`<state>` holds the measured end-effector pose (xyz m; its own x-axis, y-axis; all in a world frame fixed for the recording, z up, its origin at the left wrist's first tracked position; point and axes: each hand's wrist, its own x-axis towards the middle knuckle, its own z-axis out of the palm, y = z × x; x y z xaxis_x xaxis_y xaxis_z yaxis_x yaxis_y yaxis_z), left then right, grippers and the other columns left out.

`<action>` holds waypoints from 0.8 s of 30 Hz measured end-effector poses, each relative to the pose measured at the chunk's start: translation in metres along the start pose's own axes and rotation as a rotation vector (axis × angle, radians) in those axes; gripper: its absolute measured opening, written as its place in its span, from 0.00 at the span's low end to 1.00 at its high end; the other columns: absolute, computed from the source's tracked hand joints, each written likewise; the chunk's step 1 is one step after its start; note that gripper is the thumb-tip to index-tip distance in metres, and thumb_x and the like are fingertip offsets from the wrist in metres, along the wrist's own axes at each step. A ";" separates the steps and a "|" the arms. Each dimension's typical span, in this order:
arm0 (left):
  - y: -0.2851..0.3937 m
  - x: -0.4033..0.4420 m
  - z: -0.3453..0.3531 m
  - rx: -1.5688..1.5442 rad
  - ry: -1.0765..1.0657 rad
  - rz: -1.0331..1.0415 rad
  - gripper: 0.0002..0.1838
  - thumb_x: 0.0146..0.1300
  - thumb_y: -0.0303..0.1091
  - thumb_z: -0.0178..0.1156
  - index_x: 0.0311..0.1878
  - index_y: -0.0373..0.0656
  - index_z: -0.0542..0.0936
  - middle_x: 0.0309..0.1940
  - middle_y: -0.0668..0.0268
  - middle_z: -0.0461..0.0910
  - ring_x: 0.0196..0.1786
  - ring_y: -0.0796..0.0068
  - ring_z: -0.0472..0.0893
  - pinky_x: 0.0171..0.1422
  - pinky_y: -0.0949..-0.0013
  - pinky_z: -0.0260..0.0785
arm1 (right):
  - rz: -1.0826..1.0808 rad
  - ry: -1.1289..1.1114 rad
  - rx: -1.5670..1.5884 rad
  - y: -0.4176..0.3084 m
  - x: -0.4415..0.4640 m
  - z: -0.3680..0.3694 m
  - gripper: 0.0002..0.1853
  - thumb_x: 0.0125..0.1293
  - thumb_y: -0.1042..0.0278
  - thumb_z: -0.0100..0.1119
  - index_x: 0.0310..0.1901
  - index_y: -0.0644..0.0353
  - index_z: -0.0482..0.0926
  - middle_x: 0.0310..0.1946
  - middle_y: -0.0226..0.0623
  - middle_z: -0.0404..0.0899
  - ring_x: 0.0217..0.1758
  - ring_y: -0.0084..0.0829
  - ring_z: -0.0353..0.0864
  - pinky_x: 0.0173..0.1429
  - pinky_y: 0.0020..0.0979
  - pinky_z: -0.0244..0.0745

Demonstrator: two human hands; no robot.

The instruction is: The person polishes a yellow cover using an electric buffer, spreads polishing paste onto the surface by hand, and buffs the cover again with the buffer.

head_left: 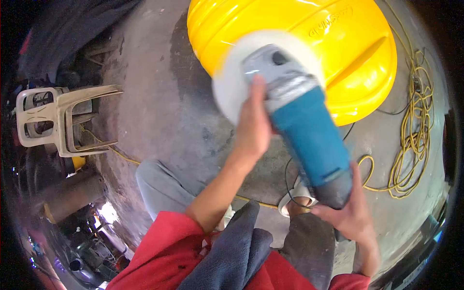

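A blue and grey angle grinder [309,130] is held in both hands, its white round pad [229,82] over the left part of a glossy yellow moulded piece [357,63]. Around the side of the tool near its metal head, my left hand [253,116] is closed, with the thumb or a finger on the head. My right hand [350,210] grips the dark rear end of the tool. The pad looks blurred; whether it touches the yellow surface cannot be made out. A thin black cord runs below the tool.
A beige plastic chair [60,116] lies at the left on the concrete floor [140,63]. Coiled yellow cable [411,140] lies at the right, and a yellow line crosses the floor near my feet. Dark clutter and a brown cylinder [75,193] are at the lower left.
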<state>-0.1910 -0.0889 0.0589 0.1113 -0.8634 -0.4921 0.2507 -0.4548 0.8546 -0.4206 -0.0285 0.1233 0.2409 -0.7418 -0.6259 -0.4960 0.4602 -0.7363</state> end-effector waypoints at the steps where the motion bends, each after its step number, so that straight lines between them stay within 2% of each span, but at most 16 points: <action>1: -0.006 -0.003 -0.019 -0.051 0.092 0.045 0.37 0.73 0.59 0.40 0.73 0.40 0.57 0.70 0.56 0.63 0.71 0.64 0.63 0.73 0.58 0.59 | -0.113 -0.051 -0.108 0.001 0.008 0.011 0.58 0.45 0.59 0.80 0.69 0.67 0.46 0.52 0.61 0.74 0.58 0.53 0.76 0.62 0.44 0.70; 2: -0.012 -0.007 -0.037 -0.097 0.183 0.095 0.35 0.73 0.59 0.40 0.73 0.42 0.58 0.69 0.57 0.65 0.70 0.63 0.66 0.73 0.56 0.60 | -0.225 -0.098 -0.215 0.001 0.016 0.023 0.57 0.47 0.58 0.79 0.69 0.66 0.45 0.47 0.63 0.77 0.53 0.56 0.80 0.58 0.45 0.73; 3: -0.017 -0.010 -0.056 -0.138 0.271 0.148 0.34 0.73 0.58 0.40 0.73 0.44 0.59 0.68 0.58 0.67 0.68 0.61 0.69 0.72 0.55 0.61 | -0.221 -0.091 -0.202 -0.006 0.025 0.035 0.57 0.47 0.58 0.79 0.69 0.66 0.45 0.47 0.63 0.77 0.53 0.56 0.80 0.58 0.45 0.73; 5: -0.012 -0.020 -0.091 -0.088 0.367 0.160 0.33 0.73 0.59 0.40 0.68 0.42 0.65 0.63 0.58 0.72 0.65 0.62 0.72 0.71 0.56 0.63 | -0.029 -0.373 -0.096 -0.025 0.044 0.061 0.55 0.50 0.57 0.75 0.69 0.66 0.45 0.36 0.64 0.80 0.42 0.62 0.82 0.48 0.48 0.77; 6: -0.013 -0.020 -0.108 -0.084 0.367 0.158 0.33 0.73 0.59 0.40 0.68 0.42 0.65 0.63 0.58 0.72 0.65 0.62 0.72 0.71 0.56 0.63 | -0.028 -0.375 -0.091 -0.025 0.052 0.075 0.55 0.50 0.57 0.75 0.69 0.66 0.45 0.36 0.64 0.80 0.42 0.62 0.82 0.48 0.48 0.77; 8: -0.015 -0.013 -0.138 -0.177 0.513 0.138 0.34 0.72 0.59 0.42 0.65 0.38 0.69 0.60 0.58 0.75 0.63 0.65 0.73 0.71 0.61 0.60 | -0.248 -0.319 -0.076 -0.016 0.067 0.104 0.54 0.51 0.56 0.74 0.69 0.66 0.45 0.30 0.61 0.80 0.36 0.62 0.82 0.43 0.49 0.78; 12: 0.006 0.012 -0.145 -0.111 0.454 0.233 0.35 0.72 0.60 0.42 0.65 0.38 0.68 0.59 0.58 0.76 0.61 0.67 0.75 0.68 0.61 0.63 | -0.279 -0.276 -0.057 -0.015 0.084 0.127 0.54 0.51 0.56 0.74 0.69 0.67 0.45 0.34 0.64 0.80 0.40 0.63 0.82 0.46 0.50 0.77; 14: 0.037 0.022 -0.119 0.129 0.395 0.207 0.35 0.70 0.60 0.46 0.67 0.40 0.67 0.60 0.56 0.75 0.61 0.62 0.75 0.69 0.57 0.64 | -0.280 -0.176 0.120 -0.012 0.084 0.129 0.54 0.50 0.56 0.75 0.68 0.69 0.46 0.41 0.66 0.78 0.46 0.60 0.81 0.52 0.46 0.76; 15: 0.050 0.029 -0.105 0.167 0.341 0.167 0.35 0.69 0.60 0.46 0.67 0.40 0.67 0.59 0.56 0.76 0.60 0.63 0.76 0.68 0.58 0.65 | -0.279 -0.178 0.119 -0.011 0.084 0.129 0.54 0.50 0.56 0.75 0.68 0.69 0.46 0.41 0.66 0.78 0.46 0.60 0.81 0.52 0.46 0.76; 17: 0.068 0.046 -0.077 0.214 0.279 0.131 0.36 0.68 0.61 0.47 0.67 0.40 0.67 0.58 0.56 0.76 0.60 0.63 0.76 0.67 0.59 0.65 | -0.330 -0.010 0.291 -0.007 0.087 0.126 0.54 0.50 0.56 0.75 0.68 0.70 0.47 0.48 0.66 0.76 0.53 0.56 0.80 0.59 0.43 0.73; 18: 0.073 0.054 -0.066 0.328 0.232 0.167 0.37 0.69 0.63 0.45 0.65 0.38 0.69 0.55 0.56 0.78 0.54 0.65 0.79 0.59 0.63 0.70 | -0.332 -0.003 0.299 -0.007 0.089 0.125 0.54 0.50 0.56 0.75 0.68 0.70 0.47 0.48 0.66 0.76 0.53 0.56 0.80 0.59 0.43 0.73; 19: 0.076 0.059 -0.060 0.441 0.185 0.202 0.38 0.69 0.64 0.42 0.63 0.35 0.70 0.52 0.56 0.80 0.48 0.67 0.82 0.50 0.67 0.75 | -0.308 0.004 0.361 -0.006 0.092 0.123 0.53 0.50 0.59 0.76 0.68 0.70 0.48 0.51 0.58 0.74 0.51 0.48 0.79 0.59 0.40 0.72; 20: 0.077 0.062 -0.061 0.451 0.179 0.202 0.38 0.69 0.64 0.42 0.63 0.35 0.70 0.52 0.56 0.80 0.48 0.67 0.82 0.50 0.67 0.75 | -0.282 0.009 0.424 -0.005 0.094 0.122 0.52 0.50 0.62 0.77 0.67 0.70 0.49 0.53 0.50 0.72 0.50 0.39 0.78 0.60 0.38 0.72; 22: 0.076 0.065 -0.067 0.466 0.163 0.177 0.37 0.70 0.63 0.41 0.62 0.36 0.72 0.53 0.56 0.79 0.48 0.67 0.81 0.52 0.67 0.75 | -0.243 -0.009 0.482 0.001 0.098 0.128 0.53 0.49 0.62 0.78 0.68 0.69 0.49 0.54 0.49 0.72 0.50 0.40 0.78 0.61 0.38 0.71; 23: 0.072 0.060 -0.068 0.404 0.187 0.246 0.37 0.70 0.63 0.42 0.64 0.36 0.70 0.54 0.57 0.78 0.52 0.67 0.80 0.56 0.66 0.73 | -0.311 -0.001 0.427 0.003 0.098 0.133 0.53 0.49 0.60 0.77 0.68 0.67 0.47 0.51 0.57 0.74 0.51 0.48 0.79 0.60 0.40 0.72; 24: 0.066 0.056 -0.078 0.416 0.178 0.243 0.37 0.70 0.63 0.42 0.64 0.36 0.70 0.54 0.57 0.78 0.52 0.67 0.80 0.56 0.66 0.73 | -0.382 0.009 0.371 0.004 0.098 0.139 0.54 0.50 0.59 0.75 0.69 0.66 0.45 0.47 0.65 0.77 0.52 0.56 0.80 0.59 0.42 0.73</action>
<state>-0.0931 -0.1501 0.0754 0.2894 -0.9211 -0.2605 -0.2030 -0.3250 0.9237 -0.2833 -0.0316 0.0230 0.3387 -0.8937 -0.2941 -0.0452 0.2968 -0.9539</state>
